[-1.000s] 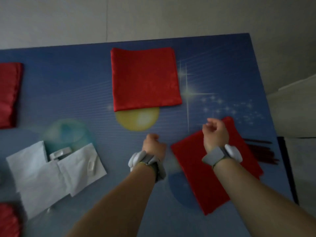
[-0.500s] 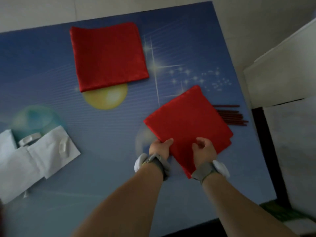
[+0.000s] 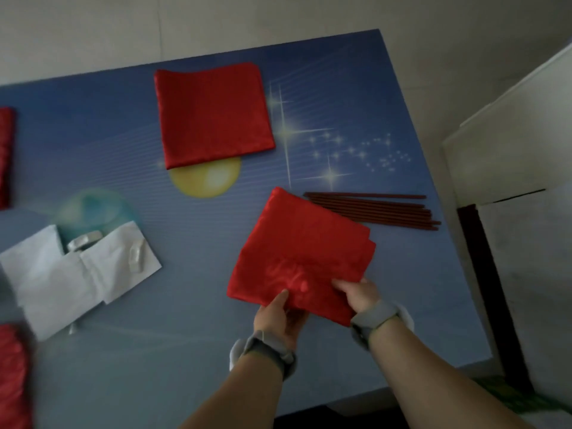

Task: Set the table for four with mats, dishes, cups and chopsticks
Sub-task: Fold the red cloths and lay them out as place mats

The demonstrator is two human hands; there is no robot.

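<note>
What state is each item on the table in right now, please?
Near red mat: askew, near edge held by both hands.
Far red mat: flat, folded square.
Chopsticks: bundled flat, beside the near mat.
White napkins: spread flat, overlapping.
Left hand: pinching mat.
Right hand: pinching mat.

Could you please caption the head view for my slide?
Both hands, left and right, grip a red mat beside chopsticks on a blue table.

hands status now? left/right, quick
Left hand: pinching the near edge of the red mat, thumb on top.
Right hand: gripping the same mat's near right corner.
</note>
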